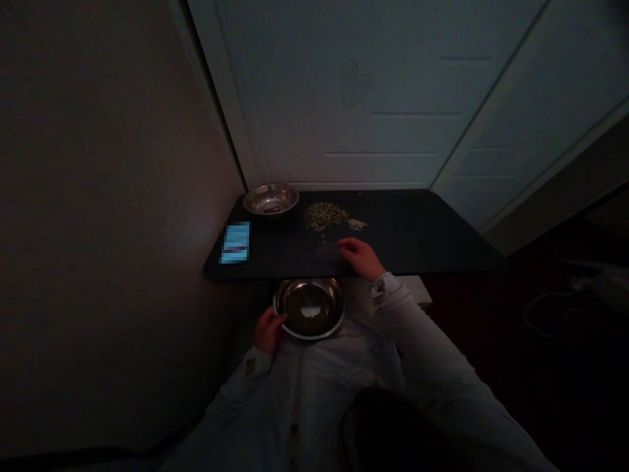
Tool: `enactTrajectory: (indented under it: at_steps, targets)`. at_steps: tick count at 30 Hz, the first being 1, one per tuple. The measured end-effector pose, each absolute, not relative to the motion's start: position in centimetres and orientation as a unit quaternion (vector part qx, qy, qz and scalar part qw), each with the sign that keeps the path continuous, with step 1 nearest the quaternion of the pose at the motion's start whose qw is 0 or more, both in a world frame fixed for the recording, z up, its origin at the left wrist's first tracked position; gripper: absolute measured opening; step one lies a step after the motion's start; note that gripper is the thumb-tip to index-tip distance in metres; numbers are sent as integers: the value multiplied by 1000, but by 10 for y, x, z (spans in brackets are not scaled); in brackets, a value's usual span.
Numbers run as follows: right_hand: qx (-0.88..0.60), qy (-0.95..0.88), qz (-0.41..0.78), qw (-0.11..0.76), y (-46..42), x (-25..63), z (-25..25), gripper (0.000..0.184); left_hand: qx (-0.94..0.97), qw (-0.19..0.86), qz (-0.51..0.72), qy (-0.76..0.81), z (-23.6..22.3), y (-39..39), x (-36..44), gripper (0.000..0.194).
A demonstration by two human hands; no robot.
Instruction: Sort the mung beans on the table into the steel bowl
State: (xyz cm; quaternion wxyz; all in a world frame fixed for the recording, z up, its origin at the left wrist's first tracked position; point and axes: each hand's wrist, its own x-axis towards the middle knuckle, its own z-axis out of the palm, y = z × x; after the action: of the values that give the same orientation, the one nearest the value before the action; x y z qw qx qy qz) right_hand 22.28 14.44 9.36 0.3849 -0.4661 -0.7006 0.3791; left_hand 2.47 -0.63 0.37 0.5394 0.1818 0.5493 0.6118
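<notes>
My left hand [269,332] grips the rim of a metal bowl [339,314] in my lap, just below the table's front edge. Inside the bowl lie dark green grains or seeds [304,321] with a bright white patch in the middle. My right hand [361,257] is over the front of the dark table, its fingers drawn together at the tips; whether anything is between them is too dim to make out. Beyond it spreads a pile of mixed greenish and pale seeds [325,215], with a small cluster of white ones [356,224] at its right side and a few loose bits in front.
The dark table [422,236] stands against a white panel [393,85]. A second metal bowl [271,200] sits at its back left, holding a small reddish item. A blurred bright screen [235,242] lies at the left edge. A wall [122,196] closes off the left side.
</notes>
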Motion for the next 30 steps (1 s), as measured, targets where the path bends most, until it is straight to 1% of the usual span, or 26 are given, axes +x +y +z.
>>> enactTrajectory:
  at_steps: [7, 13, 22, 24, 26, 28, 30]
  targets:
    - [-484, -727, 338, 351, 138, 216, 93, 25, 172, 547, 605, 552, 9, -7, 26, 23]
    - [-447, -766, 340, 313, 132, 208, 95, 27, 172, 548, 601, 556, 6, -6, 26, 22]
    - [-431, -772, 354, 305, 127, 206, 97, 26, 172, 553, 608, 543, 6, -6, 26, 22]
    - [-423, -767, 366, 315, 130, 208, 98, 24, 164, 555, 612, 539, 5, -7, 26, 23]
    - [-420, -747, 381, 346, 135, 214, 100, 24, 158, 554, 614, 540, 3, -7, 25, 24]
    - [-435, -704, 387, 407, 145, 225, 102, 24, 161, 555, 612, 539, 3, -7, 25, 24]
    - [-475, -643, 368, 475, 156, 239, 102, 25, 167, 557, 609, 540, 4, -7, 25, 22]
